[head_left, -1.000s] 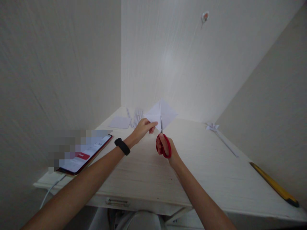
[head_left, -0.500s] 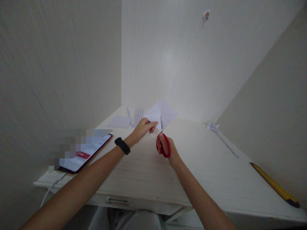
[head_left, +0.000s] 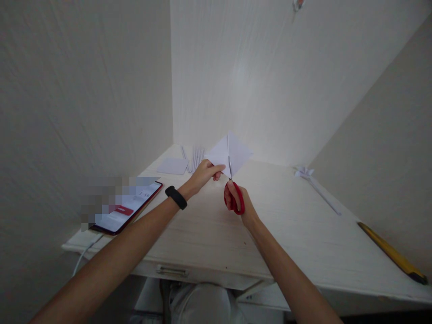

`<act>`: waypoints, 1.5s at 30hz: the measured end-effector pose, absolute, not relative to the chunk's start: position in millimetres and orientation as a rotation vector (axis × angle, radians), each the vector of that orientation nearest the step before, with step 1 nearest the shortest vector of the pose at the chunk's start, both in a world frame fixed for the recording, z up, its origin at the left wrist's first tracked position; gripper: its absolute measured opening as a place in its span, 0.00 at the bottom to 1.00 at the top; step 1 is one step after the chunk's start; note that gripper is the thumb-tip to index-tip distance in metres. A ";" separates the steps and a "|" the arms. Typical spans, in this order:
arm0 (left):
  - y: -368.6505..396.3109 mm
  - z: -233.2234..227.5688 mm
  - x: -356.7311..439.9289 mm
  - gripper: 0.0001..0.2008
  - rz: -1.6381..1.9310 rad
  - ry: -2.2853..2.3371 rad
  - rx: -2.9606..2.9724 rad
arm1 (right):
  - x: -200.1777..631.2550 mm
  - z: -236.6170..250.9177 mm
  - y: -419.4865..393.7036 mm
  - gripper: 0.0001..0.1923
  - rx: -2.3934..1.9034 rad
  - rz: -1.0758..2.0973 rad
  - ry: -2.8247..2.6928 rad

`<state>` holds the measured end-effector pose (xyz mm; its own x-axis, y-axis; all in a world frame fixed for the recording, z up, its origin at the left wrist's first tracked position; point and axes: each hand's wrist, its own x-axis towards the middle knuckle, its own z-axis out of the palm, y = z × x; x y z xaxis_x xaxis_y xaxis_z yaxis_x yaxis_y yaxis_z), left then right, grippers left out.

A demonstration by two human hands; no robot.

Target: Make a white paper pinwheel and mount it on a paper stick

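A white square of paper (head_left: pixel 239 155), creased and turned corner-on, is held up above the desk. My left hand (head_left: pixel 206 173) pinches its lower left edge between thumb and fingers. In my right hand (head_left: pixel 240 200) is a pair of scissors (head_left: pixel 240 198) with red handles, fingers through the loops. The blades lie along the paper's middle crease, reaching in from the near corner. How far the cut runs is too fine to tell.
Paper sheets (head_left: pixel 173 166) and several thin paper sticks (head_left: pixel 197 157) lie at the back left. A phone (head_left: pixel 131 211) with a cable (head_left: pixel 84 254) rests at the left. Along the right stand out a paper pinwheel on a stick (head_left: pixel 304 172) and a yellow cutter knife (head_left: pixel 391 252). Walls enclose the desk.
The whole view has shifted slightly, so everything sits a little higher and further right. The scissor blades look closer together. Both hands keep their holds on the paper and scissors.
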<state>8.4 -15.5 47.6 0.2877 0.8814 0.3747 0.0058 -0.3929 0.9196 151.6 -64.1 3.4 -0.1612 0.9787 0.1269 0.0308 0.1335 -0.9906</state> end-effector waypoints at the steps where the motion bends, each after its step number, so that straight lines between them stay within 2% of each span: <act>1: -15.4 47.5 8.5 0.20 1.238 0.820 1.667 | 151.4 3.8 -64.3 0.27 -1.059 1.205 -1.411; 45: -7.8 33.7 12.5 0.17 1.221 0.750 1.592 | 152.6 -7.4 -54.7 0.28 -1.121 1.125 -1.475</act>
<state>12.5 -7.8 33.7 0.3101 0.8806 0.3583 -0.0784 -0.3519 0.9327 152.6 -54.7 -7.4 -0.1442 0.9790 0.1441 0.1207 0.1619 -0.9794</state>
